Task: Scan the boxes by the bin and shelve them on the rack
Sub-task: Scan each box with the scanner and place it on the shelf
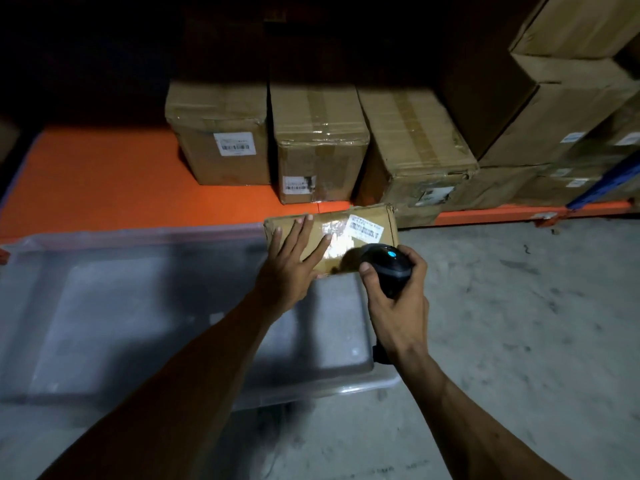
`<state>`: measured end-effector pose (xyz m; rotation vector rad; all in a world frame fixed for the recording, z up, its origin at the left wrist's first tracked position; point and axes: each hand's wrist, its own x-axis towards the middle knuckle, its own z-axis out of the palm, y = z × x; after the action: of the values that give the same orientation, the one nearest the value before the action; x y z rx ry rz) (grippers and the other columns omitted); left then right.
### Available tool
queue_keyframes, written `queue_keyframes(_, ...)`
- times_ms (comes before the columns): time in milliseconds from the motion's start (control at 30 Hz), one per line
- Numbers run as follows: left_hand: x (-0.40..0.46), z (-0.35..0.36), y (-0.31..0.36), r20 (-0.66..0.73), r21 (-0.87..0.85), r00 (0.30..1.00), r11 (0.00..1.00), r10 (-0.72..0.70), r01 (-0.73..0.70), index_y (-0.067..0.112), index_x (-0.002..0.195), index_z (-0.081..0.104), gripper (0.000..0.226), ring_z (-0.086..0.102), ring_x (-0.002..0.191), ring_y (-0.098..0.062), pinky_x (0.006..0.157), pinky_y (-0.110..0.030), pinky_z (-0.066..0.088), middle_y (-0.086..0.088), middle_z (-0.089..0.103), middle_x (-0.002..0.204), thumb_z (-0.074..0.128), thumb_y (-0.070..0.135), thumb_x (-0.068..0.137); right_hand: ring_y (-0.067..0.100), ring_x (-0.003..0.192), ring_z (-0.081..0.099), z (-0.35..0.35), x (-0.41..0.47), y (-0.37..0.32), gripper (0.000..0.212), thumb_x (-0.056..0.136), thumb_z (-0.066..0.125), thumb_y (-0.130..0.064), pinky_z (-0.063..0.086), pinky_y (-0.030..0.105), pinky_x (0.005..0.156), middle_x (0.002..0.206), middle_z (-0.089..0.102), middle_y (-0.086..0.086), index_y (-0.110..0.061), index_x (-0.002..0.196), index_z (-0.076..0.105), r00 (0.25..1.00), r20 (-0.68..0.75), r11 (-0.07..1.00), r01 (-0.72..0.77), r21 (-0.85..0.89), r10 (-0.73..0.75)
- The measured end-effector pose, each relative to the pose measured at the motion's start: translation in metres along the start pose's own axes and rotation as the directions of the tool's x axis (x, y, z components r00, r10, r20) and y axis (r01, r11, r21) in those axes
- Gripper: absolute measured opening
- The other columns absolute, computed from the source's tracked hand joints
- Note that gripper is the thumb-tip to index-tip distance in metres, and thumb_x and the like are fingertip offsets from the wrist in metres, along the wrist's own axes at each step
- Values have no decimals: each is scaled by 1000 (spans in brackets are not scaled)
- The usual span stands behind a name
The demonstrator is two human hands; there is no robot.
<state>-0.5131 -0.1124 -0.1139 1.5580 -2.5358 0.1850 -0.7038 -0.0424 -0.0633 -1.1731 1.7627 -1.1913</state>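
A flat cardboard box (pixel 367 230) with a white barcode label rests on the far right corner of the clear plastic bin (pixel 138 306). My left hand (pixel 291 261) lies on the box's left part, fingers spread, holding it by its near edge. My right hand (pixel 398 299) grips a black handheld scanner (pixel 386 266) with a blue dot on top, pointed at the box; a bright patch of light falls on the box's taped top. Behind stands the orange rack shelf (pixel 104 181).
Three brown cartons (pixel 318 143) stand side by side on the orange shelf, with a taller stack of cartons (pixel 554 109) at the right. A blue rack upright (pixel 609 181) is at the far right. Grey concrete floor (pixel 519 323) lies to the right of the bin.
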Motion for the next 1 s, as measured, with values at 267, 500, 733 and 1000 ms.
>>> queue_keyframes(267,12,41,-9,-294,8,952,996,84,-85,15,138,58,57,43,135,-49,103,-70,38,-24,46,147,57,-2,84,-17,94,63,32,24,48,55,88,80,-40,44,1,75,107,66,-24,-42,133,47,987,-44,983,160,96,-156)
queue_keyframes(500,33,105,-36,-323,410,920,909,222,-76,25,159,10,110,11,150,-45,120,-59,7,-30,9,161,64,70,75,-16,99,61,70,55,137,53,87,79,-43,45,1,78,110,64,-26,-51,126,45,959,-59,946,284,159,-278)
queue_keyframes(733,46,136,-55,-400,585,879,811,260,27,42,157,-1,124,0,148,-50,119,-60,0,-30,-6,160,63,88,61,-3,105,64,103,66,220,53,87,80,-39,53,18,86,115,63,-23,-46,128,47,929,-87,908,369,198,-359)
queue_keyframes(1000,51,131,-45,-328,528,939,844,106,90,42,154,-14,133,-15,144,-51,117,-63,-4,-31,-21,155,72,79,61,20,69,75,117,61,264,53,90,77,-30,64,39,63,104,71,2,-42,126,41,996,30,988,83,126,-88)
